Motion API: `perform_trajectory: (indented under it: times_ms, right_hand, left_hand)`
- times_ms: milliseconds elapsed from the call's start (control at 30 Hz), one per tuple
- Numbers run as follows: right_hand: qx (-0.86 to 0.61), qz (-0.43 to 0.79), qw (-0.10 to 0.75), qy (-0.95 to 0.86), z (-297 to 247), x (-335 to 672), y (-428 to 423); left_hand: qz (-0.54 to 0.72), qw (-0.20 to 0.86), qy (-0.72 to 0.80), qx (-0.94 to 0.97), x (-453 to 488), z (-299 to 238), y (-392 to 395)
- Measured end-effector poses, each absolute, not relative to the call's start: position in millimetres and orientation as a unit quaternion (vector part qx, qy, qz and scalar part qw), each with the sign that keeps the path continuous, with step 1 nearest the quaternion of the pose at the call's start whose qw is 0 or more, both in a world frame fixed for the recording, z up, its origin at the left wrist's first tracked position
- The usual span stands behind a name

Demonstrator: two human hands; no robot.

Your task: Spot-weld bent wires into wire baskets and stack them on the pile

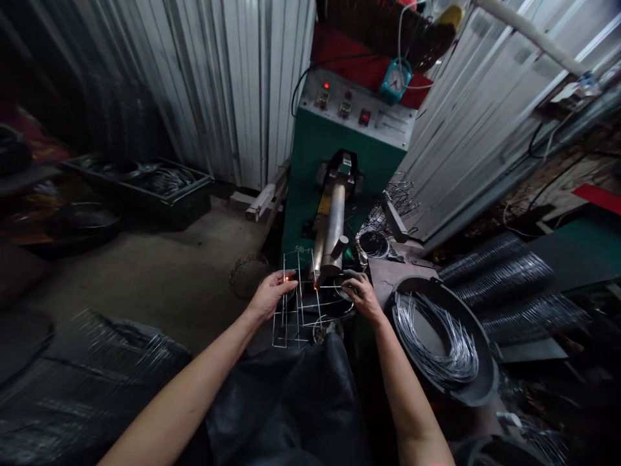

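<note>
My left hand (272, 294) is closed on a wire grid (301, 312) of thin crossed metal rods, thumb and fingers pinching its left side. The grid sits in front of the green spot welder (310, 171), at the tip of its metal arm (334, 220). A small orange glow shows where the grid meets that tip, and another orange spot is by my left fingertips. My right hand (363, 295) pinches a thin metal wire (332, 286) that runs left to the welder tip. Dark cloth covers my lap below the grid.
At right stands a round black pan (488, 362) holding a loop of cut wires (436, 349). Stacked dark wire pieces (504, 278) lie beyond it. A wire-filled tray (169, 184) is at back left, and wire grids (121, 362) lie at lower left. A clock (395, 81) rests on the welder.
</note>
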State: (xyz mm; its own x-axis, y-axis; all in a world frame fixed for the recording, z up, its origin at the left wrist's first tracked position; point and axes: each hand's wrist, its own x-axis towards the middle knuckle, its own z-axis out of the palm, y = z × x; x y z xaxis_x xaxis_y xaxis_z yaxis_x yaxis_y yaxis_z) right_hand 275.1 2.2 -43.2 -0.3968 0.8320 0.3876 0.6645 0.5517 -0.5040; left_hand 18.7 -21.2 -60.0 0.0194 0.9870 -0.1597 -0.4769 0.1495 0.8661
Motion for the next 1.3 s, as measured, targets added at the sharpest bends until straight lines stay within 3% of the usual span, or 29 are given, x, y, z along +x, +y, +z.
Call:
perform_trajectory:
  times_ms: [1000, 1233, 1300]
  right_hand:
    - [-0.461, 0.116, 0.302, -0.827, -41, 275, -2]
    - [-0.422, 0.086, 0.3, -0.851, -23, 248, -68]
    - [-0.416, 0.087, 0.343, -0.838, -10, 249, -98]
  left_hand:
    - [0.545, 0.639, 0.407, 0.359, 12, -60, -17]
    - [0.55, 0.607, 0.432, 0.377, -14, -60, -76]
    - [0.557, 0.602, 0.441, 0.364, -34, -56, -101]
